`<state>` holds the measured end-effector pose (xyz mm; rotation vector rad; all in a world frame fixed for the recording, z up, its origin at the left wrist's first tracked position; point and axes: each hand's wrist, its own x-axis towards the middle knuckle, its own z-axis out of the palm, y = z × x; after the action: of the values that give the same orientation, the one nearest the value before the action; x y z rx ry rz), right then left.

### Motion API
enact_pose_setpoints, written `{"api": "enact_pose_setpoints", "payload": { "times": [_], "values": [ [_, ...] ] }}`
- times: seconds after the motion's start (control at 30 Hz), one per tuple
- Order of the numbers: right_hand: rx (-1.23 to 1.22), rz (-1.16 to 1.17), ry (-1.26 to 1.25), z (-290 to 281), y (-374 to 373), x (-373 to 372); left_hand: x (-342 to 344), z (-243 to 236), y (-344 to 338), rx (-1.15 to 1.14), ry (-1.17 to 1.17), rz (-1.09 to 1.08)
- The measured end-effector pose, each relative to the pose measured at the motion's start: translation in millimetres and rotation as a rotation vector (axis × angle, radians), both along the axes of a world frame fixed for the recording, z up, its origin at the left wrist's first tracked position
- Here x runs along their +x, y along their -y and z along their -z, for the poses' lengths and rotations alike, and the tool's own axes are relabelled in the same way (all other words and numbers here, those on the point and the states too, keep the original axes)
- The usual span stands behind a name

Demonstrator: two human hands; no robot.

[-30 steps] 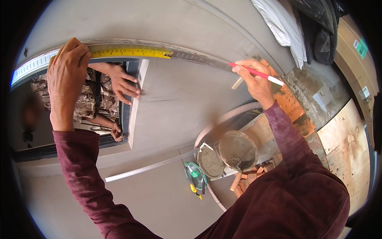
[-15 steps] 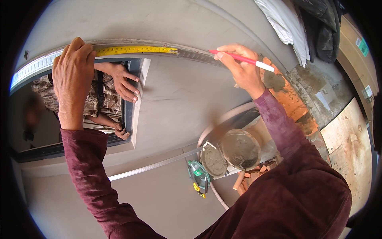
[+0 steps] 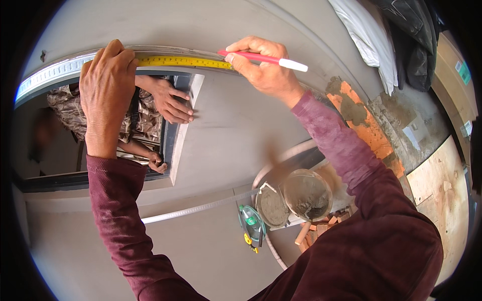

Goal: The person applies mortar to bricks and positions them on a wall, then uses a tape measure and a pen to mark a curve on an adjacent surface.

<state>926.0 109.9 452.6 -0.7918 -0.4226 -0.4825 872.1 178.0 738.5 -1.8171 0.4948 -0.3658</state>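
My left hand [image 3: 108,90] is closed, its fingers curled over a long perforated metal strip [image 3: 55,75] and the near part of a tape measure. The yellow tape [image 3: 181,61] runs from that hand to the right along the strip. What lies inside the left fist is hidden. A red marker pen with a white end [image 3: 293,65] is pinched in my right hand [image 3: 268,75]. Its red tip sits at the strip's upper edge, just above the tape near the tape's right end.
Below the strip, another person's hands [image 3: 173,103] show at a dark-framed window opening [image 3: 168,135]. Lower right stand buckets of grey mortar [image 3: 307,195], a bottle [image 3: 248,216] and broken bricks [image 3: 314,233]. Orange mortar-smeared brickwork [image 3: 356,110], a plywood sheet [image 3: 439,185] and hanging clothes [image 3: 366,45] are at the right.
My right hand has moved left with the pen, bringing its tip from beyond the tape's end to above the tape. The left hand keeps its grip; the whole view has shifted slightly.
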Motion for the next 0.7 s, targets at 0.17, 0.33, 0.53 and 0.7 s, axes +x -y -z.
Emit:
{"api": "enact_pose_setpoints", "payload": {
  "times": [0.17, 0.33, 0.53, 0.7],
  "values": [
    [0.004, 0.048, 0.048, -15.1, -14.9, 1.5, 0.6, 0.4, 0.7, 0.001, 0.008, 0.020],
    [0.038, 0.037, 0.039, -21.6, -16.2, 4.1, 0.5, 0.6, 1.2, -0.002, 0.000, 0.008],
    [0.031, 0.061, 0.068, -17.3, -22.9, 5.8, 2.3, -0.2, -1.5, -0.005, -0.011, 0.030],
    [0.014, 0.082, 0.101, -16.9, -23.6, 7.5, 2.3, -0.8, -1.4, -0.004, -0.007, 0.037]
  ]
}}
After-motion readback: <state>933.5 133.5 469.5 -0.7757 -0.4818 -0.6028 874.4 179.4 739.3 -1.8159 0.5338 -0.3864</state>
